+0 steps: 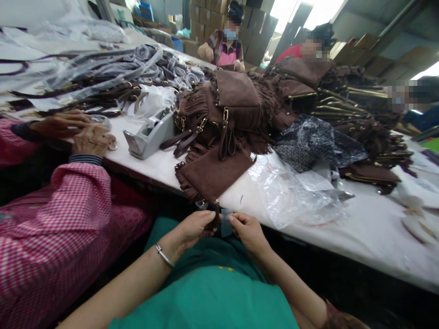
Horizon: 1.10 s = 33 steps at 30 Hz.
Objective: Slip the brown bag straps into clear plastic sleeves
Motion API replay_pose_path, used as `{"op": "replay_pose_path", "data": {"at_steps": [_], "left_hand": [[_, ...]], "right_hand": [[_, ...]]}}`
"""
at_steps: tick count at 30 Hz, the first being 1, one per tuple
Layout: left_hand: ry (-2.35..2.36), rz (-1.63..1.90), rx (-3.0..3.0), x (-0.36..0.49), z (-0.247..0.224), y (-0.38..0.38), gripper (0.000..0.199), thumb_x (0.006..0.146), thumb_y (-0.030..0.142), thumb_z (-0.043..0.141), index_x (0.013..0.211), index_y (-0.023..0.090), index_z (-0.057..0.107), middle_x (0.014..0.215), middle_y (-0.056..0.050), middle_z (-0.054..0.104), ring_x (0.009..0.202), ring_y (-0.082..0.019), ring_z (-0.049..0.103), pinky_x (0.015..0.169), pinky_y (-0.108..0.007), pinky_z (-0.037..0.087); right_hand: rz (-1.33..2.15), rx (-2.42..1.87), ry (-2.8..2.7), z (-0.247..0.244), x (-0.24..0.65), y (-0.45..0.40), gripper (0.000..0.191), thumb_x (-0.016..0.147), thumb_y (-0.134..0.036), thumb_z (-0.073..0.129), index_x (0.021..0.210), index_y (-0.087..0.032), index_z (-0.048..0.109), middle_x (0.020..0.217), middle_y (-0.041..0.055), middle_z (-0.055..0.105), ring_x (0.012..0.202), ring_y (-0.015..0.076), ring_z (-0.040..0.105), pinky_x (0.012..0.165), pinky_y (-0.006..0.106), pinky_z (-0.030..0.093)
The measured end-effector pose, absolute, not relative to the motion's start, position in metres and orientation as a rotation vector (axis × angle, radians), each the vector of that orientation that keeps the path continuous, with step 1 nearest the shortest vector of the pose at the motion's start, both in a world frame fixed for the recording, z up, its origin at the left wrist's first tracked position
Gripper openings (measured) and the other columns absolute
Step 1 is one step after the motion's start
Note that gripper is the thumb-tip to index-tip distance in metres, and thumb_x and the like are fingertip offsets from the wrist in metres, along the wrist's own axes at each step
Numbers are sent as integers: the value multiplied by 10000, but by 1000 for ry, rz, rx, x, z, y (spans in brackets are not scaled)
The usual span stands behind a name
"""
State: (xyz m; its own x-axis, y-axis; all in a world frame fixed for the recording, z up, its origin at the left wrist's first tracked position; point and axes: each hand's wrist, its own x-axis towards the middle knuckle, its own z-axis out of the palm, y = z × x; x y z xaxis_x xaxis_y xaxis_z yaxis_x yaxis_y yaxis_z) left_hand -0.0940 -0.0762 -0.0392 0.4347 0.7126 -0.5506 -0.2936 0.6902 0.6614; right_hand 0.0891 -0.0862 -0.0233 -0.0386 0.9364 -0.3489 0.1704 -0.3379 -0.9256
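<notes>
No legible text, yellow marks [225,268] on green garment [206,299] unreadable

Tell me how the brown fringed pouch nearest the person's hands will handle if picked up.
The brown fringed pouch likely flexes but keeps some shape, since its face looks smooth and flat. Its fringe would probably dangle, being cut into strips. Rolling seems unlikely given its broad, flat shape.

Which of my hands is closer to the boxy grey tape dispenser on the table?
Left. The grey tape dispenser stands ahead and leftward of your left hand, which grips a small dark brown piece; your right hand, pinching translucent film, is farther off, to the right.
</notes>
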Motion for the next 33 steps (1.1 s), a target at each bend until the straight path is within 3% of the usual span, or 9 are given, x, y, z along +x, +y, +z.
{"op": "replay_pose_path", "data": {"at_steps": [7, 14, 18, 25, 33], "left_hand": [[801, 601, 371, -95, -41, -70, 266, 796, 302, 681, 967, 99, 675, 674, -20, 545, 532, -52, 437, 478, -156, 310], [610, 597, 192, -89, -45, -65, 197, 829, 239, 652, 992, 128, 641, 610, 55, 378, 456, -11, 334, 412, -98, 228], [590, 612, 251, -86, -41, -63, 172, 787, 243, 703, 870, 113, 624, 623, 43, 427, 453, -4, 345, 407, -105, 214], [835, 676, 527, -75, -33, -61, 302, 760, 374, 711, 724, 129, 539, 601, 22, 525, 403, 4, 303, 378, -134, 150], [1035, 705, 679, -64, -36, -63, 324, 748, 443, 664, 730, 156, 516, 620, -13, 609, 403, -22, 347, 382, -172, 154]], "right_hand": [[1431, -1619, -1230, -29, 99, -97, 285, 727, -402, 687, 726, -118, 718, 620, 12, 612, 563, 114, 477, 558, 247, 379], [1468, -1668, -1228, -25, 101, -101, 290, 716, -397, 682, 709, -108, 690, 588, 4, 584, 543, 105, 454, 533, 237, 348], [1475, -1645, -1304, -24, 103, -102, 280, 732, -391, 664, 709, -113, 687, 627, 14, 605, 577, 115, 480, 561, 241, 364], [1495, -1645, -1413, -20, 111, -106, 259, 737, -375, 645, 717, -120, 690, 655, 19, 625, 610, 129, 512, 591, 244, 386], [1584, -1630, -1337, -24, 109, -106, 270, 743, -377, 663, 759, -113, 717, 666, 20, 631, 593, 112, 498, 569, 228, 376]]}}
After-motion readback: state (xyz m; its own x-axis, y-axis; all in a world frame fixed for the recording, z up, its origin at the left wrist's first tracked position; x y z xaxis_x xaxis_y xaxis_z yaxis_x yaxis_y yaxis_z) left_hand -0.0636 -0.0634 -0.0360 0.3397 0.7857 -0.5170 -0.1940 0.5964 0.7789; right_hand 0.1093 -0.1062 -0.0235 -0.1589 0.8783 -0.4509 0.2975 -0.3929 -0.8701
